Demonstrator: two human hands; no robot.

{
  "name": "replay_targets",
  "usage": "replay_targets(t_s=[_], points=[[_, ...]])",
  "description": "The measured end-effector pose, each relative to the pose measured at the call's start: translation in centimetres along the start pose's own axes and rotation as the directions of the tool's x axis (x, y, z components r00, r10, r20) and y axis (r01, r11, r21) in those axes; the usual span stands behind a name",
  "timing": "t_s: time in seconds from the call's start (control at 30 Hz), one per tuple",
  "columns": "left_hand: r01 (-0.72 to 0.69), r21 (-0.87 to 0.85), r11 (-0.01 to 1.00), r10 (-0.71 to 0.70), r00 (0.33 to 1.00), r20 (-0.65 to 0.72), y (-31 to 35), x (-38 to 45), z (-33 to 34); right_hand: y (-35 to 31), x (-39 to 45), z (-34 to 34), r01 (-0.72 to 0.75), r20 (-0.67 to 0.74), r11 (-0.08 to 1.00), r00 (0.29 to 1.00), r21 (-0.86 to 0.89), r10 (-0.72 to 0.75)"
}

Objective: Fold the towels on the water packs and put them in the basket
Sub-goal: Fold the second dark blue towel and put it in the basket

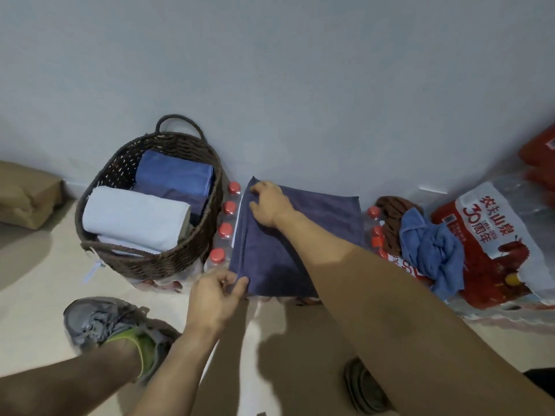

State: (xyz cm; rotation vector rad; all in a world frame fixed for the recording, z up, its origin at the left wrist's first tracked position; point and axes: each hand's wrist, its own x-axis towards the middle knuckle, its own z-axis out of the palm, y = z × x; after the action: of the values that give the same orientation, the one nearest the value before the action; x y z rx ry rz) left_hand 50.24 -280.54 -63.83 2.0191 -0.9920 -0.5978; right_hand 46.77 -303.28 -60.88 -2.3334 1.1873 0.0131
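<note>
A dark blue towel [297, 235] lies half-folded on a water pack [223, 232], left hand [214, 298] pinching its 7 o'clock corner, right hand [270, 205] curling fingers over the 11 o'clock corner; align edges before lifting toward the basket [150, 259] at 9 o'clock.

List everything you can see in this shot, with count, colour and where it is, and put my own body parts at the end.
Dark blue towel: one, spread flat on a water pack, centre.
Basket: one, dark brown woven, left of that towel.
Folded towels: two in the basket, one blue, one pale blue.
Unfolded towels: two on the right, one brown, one blue.
Bottle caps: red, in rows either side of the dark towel.
Water pack: one, red and white wrap, far right.
Cardboard box: one, brown, far left.
Shoes: two, grey left, dark right.
Left hand: pinches the towel's near corner.
Right hand: holds its far corner.
</note>
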Motion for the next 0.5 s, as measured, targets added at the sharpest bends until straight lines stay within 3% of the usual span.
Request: replay_targets(t_s=[0.07,0.2,0.33,0.5], points=[[-0.021,-0.107,0.994,0.026,0.999,0.045,-0.1,-0.5,-0.1,0.5,1.0,0.6,0.006,0.029,0.999,1.0,-0.046,-0.005],[0.162,-0.272,0.949,-0.142,0.986,0.092,-1.9,-0.7,-0.2,1.5,2.9,0.7,0.023,0.102,0.986,0.995,-0.163,-0.006],[0.381,-0.534,0.755,-0.401,0.912,0.084,-3.4,0.2,-0.1,1.6,4.4,0.3,0.025,0.158,0.978,0.987,-0.205,0.008],[0.404,-0.521,0.752,-0.474,0.881,0.0,-3.6,0.4,0.5,1.6,4.9,0.1,0.033,0.197,0.982,0.98,-0.184,0.004]])
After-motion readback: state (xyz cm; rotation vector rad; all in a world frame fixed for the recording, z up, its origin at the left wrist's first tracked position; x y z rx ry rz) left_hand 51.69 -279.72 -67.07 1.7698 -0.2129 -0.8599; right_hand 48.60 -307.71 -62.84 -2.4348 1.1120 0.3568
